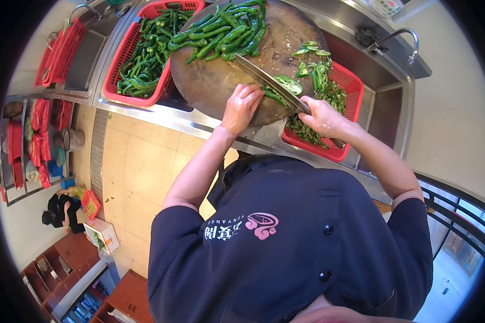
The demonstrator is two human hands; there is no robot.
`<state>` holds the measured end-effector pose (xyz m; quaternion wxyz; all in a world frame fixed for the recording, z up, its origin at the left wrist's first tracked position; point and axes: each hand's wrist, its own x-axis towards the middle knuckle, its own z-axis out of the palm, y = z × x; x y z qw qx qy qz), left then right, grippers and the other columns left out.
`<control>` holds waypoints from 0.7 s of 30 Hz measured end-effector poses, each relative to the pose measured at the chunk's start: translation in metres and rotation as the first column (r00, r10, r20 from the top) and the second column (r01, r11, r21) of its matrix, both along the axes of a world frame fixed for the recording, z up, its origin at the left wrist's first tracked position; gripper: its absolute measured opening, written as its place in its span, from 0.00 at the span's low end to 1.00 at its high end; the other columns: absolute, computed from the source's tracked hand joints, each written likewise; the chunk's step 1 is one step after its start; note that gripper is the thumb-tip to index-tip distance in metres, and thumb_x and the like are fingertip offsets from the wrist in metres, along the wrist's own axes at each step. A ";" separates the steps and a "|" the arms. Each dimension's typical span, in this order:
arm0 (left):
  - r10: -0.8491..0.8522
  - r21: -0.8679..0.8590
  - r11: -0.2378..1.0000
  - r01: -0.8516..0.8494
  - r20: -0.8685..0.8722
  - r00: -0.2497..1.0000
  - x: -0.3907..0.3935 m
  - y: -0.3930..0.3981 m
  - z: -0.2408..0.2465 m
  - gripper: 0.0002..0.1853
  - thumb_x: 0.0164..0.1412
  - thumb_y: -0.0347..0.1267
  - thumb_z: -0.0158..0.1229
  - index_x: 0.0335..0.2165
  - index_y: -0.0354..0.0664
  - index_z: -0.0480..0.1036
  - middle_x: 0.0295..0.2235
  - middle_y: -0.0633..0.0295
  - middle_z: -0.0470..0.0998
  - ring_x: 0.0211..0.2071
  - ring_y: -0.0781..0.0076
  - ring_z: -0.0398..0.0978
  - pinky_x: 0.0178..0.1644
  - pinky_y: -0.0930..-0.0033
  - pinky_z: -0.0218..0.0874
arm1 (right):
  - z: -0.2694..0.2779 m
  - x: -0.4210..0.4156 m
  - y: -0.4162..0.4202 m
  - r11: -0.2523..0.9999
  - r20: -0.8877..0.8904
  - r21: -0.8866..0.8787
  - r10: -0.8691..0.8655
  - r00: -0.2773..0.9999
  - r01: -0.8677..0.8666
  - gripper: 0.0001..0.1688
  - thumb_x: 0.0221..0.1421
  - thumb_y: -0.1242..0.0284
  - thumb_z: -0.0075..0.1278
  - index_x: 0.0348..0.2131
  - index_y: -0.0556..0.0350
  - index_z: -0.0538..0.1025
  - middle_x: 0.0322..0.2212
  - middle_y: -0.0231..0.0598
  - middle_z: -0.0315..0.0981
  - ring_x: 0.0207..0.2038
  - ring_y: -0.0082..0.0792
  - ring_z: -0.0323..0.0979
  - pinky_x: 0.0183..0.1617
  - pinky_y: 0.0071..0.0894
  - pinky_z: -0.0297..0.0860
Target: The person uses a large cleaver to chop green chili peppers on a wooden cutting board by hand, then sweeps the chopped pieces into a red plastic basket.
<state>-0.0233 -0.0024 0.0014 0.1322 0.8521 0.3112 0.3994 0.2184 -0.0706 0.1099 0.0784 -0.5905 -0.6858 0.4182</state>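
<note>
A round wooden chopping block (210,82) lies before me. My left hand (242,105) has its bent fingertips at one end of a green pepper (275,97), which it steadies on the block. My right hand (323,118) is closed around the handle of a kitchen knife (266,79). The blade slants across the block just beyond that pepper, its tip toward the heaped whole peppers (226,32). Sliced pepper (289,84) lies against the blade's far side. More slices (311,48) are scattered at the block's right edge.
Left of the block, a red plastic basket (109,80) holds whole green peppers. Another red basket (357,97), with cut peppers, sits at the sink (392,105) under a faucet (412,44). Across the tiled floor, a person (60,212) crouches near a white box (105,238).
</note>
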 end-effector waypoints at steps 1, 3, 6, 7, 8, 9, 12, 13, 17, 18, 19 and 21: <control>-0.001 -0.011 1.000 0.001 -0.012 1.000 0.000 0.000 0.000 0.10 0.49 0.21 0.62 0.34 0.38 0.76 0.37 0.57 0.77 0.39 0.54 0.74 0.42 0.60 0.68 | 0.007 0.001 0.003 1.000 0.016 0.012 0.022 1.000 -0.022 0.18 0.57 0.73 0.46 0.44 0.67 0.68 0.27 0.64 0.73 0.33 0.62 0.74 0.38 0.51 0.68; 0.005 -0.028 1.000 -0.006 -0.011 1.000 -0.001 -0.001 0.000 0.10 0.49 0.21 0.62 0.34 0.38 0.76 0.37 0.56 0.77 0.39 0.54 0.74 0.42 0.59 0.68 | 0.021 0.004 -0.001 0.997 0.049 -0.019 0.070 0.996 -0.069 0.17 0.57 0.73 0.46 0.44 0.67 0.68 0.26 0.65 0.73 0.33 0.62 0.74 0.38 0.51 0.68; 0.025 -0.030 0.999 -0.025 0.012 1.000 -0.001 -0.004 -0.004 0.10 0.49 0.21 0.62 0.34 0.38 0.76 0.37 0.56 0.77 0.39 0.53 0.74 0.43 0.59 0.68 | 0.032 0.004 -0.004 0.990 0.106 -0.071 0.130 0.986 -0.123 0.17 0.57 0.73 0.46 0.44 0.67 0.67 0.26 0.64 0.73 0.34 0.64 0.73 0.37 0.53 0.68; 0.015 -0.018 1.000 -0.015 0.010 1.000 0.000 -0.001 -0.006 0.10 0.49 0.21 0.62 0.34 0.38 0.76 0.37 0.55 0.77 0.39 0.53 0.74 0.43 0.59 0.68 | 0.014 0.001 -0.005 0.994 0.076 -0.018 0.112 0.991 -0.111 0.17 0.57 0.73 0.46 0.44 0.67 0.67 0.26 0.65 0.73 0.34 0.64 0.73 0.37 0.53 0.68; -0.005 -0.003 1.000 0.005 0.010 1.000 0.003 0.000 -0.006 0.10 0.49 0.21 0.62 0.34 0.38 0.76 0.37 0.55 0.77 0.39 0.53 0.74 0.43 0.59 0.68 | -0.014 -0.001 -0.005 0.995 0.048 0.038 0.086 0.995 -0.088 0.17 0.56 0.73 0.46 0.44 0.68 0.67 0.26 0.65 0.73 0.34 0.64 0.73 0.37 0.53 0.68; -0.004 -0.001 1.000 0.004 0.005 1.000 0.003 0.001 -0.005 0.10 0.49 0.21 0.62 0.34 0.38 0.76 0.37 0.55 0.77 0.39 0.53 0.74 0.43 0.59 0.68 | -0.021 -0.009 0.001 0.992 0.012 0.100 0.081 0.997 -0.082 0.17 0.56 0.73 0.46 0.44 0.68 0.67 0.26 0.65 0.73 0.34 0.65 0.73 0.37 0.54 0.67; -0.003 -0.006 1.000 0.003 -0.003 1.000 -0.001 -0.007 -0.005 0.10 0.49 0.21 0.62 0.34 0.38 0.76 0.37 0.55 0.77 0.38 0.53 0.74 0.42 0.59 0.68 | -0.011 -0.005 -0.004 0.997 0.029 0.021 0.079 0.996 -0.080 0.18 0.55 0.73 0.46 0.42 0.68 0.66 0.26 0.66 0.73 0.34 0.65 0.73 0.38 0.53 0.68; 0.009 0.001 1.000 -0.009 0.006 1.000 -0.002 -0.005 -0.006 0.10 0.50 0.21 0.62 0.34 0.38 0.76 0.37 0.55 0.77 0.38 0.53 0.74 0.42 0.59 0.68 | -0.001 -0.004 0.003 0.996 0.023 -0.003 0.087 0.996 -0.087 0.18 0.55 0.73 0.46 0.42 0.69 0.66 0.26 0.66 0.73 0.34 0.65 0.73 0.38 0.53 0.68; 0.009 -0.020 1.000 -0.008 0.015 1.000 -0.002 -0.004 -0.003 0.10 0.50 0.22 0.63 0.34 0.38 0.76 0.37 0.55 0.77 0.38 0.52 0.74 0.42 0.59 0.68 | 0.018 -0.010 -0.004 0.994 -0.013 -0.110 0.023 1.000 -0.024 0.16 0.54 0.73 0.45 0.38 0.70 0.66 0.25 0.65 0.72 0.32 0.64 0.72 0.38 0.52 0.67; -0.010 -0.028 1.000 0.011 0.014 1.000 0.000 -0.005 -0.002 0.10 0.50 0.22 0.63 0.34 0.38 0.76 0.37 0.55 0.77 0.38 0.52 0.74 0.42 0.59 0.68 | -0.006 -0.012 -0.004 1.000 -0.029 -0.020 0.014 1.000 -0.014 0.14 0.54 0.73 0.45 0.37 0.69 0.65 0.25 0.65 0.72 0.32 0.64 0.72 0.38 0.53 0.67; -0.012 -0.033 0.999 0.012 0.013 1.000 0.000 -0.005 -0.003 0.10 0.50 0.22 0.62 0.34 0.38 0.76 0.38 0.56 0.77 0.38 0.52 0.74 0.42 0.59 0.68 | -0.015 -0.016 -0.003 0.998 -0.041 0.060 0.028 0.999 -0.025 0.15 0.54 0.73 0.44 0.38 0.69 0.66 0.26 0.64 0.72 0.32 0.63 0.72 0.38 0.54 0.67; -0.010 -0.031 0.999 0.010 0.012 1.000 -0.004 -0.005 -0.006 0.10 0.49 0.22 0.62 0.34 0.37 0.76 0.38 0.56 0.77 0.38 0.52 0.74 0.42 0.59 0.68 | -0.015 -0.017 -0.006 0.999 -0.049 0.037 -0.016 0.999 0.018 0.15 0.54 0.72 0.45 0.39 0.68 0.67 0.26 0.65 0.72 0.33 0.64 0.72 0.38 0.53 0.67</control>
